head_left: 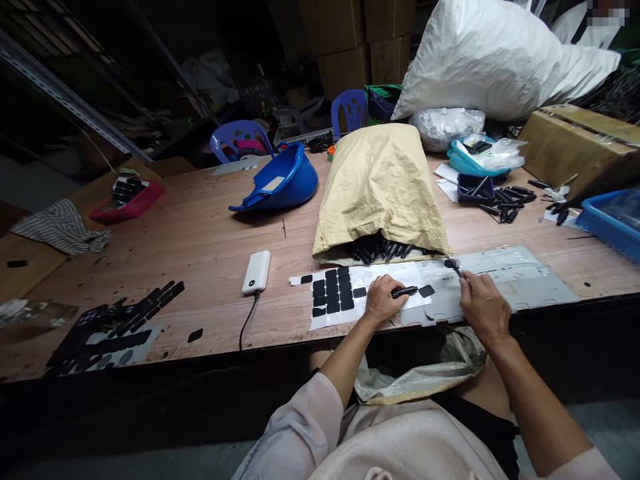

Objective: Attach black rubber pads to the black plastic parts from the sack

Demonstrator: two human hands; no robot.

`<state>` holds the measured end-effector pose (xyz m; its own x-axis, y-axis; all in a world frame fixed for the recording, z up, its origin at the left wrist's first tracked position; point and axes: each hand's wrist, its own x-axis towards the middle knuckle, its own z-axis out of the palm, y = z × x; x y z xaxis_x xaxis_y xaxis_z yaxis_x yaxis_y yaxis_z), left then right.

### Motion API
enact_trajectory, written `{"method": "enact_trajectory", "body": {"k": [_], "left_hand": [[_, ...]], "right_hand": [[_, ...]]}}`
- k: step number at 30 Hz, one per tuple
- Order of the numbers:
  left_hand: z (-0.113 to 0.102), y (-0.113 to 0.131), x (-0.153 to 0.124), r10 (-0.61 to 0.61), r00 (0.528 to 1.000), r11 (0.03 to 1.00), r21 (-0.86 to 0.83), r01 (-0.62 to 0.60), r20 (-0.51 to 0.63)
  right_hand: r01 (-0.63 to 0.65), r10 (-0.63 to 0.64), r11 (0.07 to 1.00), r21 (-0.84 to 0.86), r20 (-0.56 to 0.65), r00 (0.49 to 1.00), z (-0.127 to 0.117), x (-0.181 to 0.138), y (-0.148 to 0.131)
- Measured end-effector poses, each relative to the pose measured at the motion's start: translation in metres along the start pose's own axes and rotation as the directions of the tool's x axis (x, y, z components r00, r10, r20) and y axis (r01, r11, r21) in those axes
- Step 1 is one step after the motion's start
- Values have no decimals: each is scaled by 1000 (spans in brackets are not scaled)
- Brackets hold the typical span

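My left hand [383, 301] is closed around a short black tube-like piece [407, 291], which points to the right over a white backing sheet [370, 317]. Just beyond its tip lies a single black rounded-square sticker [427, 291]. Rows of similar black stickers [333, 290] sit on the sheet to the left of this hand. Over a grey board [505, 283], my right hand [485, 307] grips a small tool [453, 264] with a dark round head and a thin handle; its exact kind is unclear. Behind both hands, a yellow sack [380, 173] spills several black pieces [383, 248] from its mouth.
A white power bank [257, 271] with a cable lies to the left, beyond it a blue scoop-like basin [283, 177]. More black sticker strips [120, 340] are at far left. A cardboard box [580, 147] and blue tray [613, 220] stand right. An open sack [425, 387] rests on my lap.
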<state>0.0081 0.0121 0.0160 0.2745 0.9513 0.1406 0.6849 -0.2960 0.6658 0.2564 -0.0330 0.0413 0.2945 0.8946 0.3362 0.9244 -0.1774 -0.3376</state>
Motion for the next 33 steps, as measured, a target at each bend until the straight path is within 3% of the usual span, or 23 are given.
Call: {"method": "enact_trajectory", "body": {"k": [5, 16, 20, 24, 26, 29, 33], "left_hand": [[0, 0, 0, 10, 1000, 1000, 22, -11, 12], [-4, 1, -4, 29, 1000, 999, 14, -29, -2], [-3, 15, -40, 157, 988, 977, -147, -155, 2], [11, 22, -92, 316, 919, 937, -232, -262, 236], [21, 18, -110, 253, 897, 964, -169, -204, 362], [34, 7, -120, -1, 877, 1000, 12, -5, 480], [42, -7, -120, -304, 774, 951, 220, 216, 555]], "right_hand": [[9, 16, 966, -260, 94, 995, 7, 35, 27], [0, 11, 948, -318, 33, 999, 30, 54, 15], [-9, 23, 946, -324, 41, 999, 28, 53, 14], [-15, 29, 945, -327, 40, 999, 29, 53, 14], [-15, 29, 945, -328, 39, 999, 29, 53, 14], [-12, 26, 944, -330, 37, 999, 29, 53, 14], [-7, 17, 944, -331, 29, 999, 30, 53, 14]]}}
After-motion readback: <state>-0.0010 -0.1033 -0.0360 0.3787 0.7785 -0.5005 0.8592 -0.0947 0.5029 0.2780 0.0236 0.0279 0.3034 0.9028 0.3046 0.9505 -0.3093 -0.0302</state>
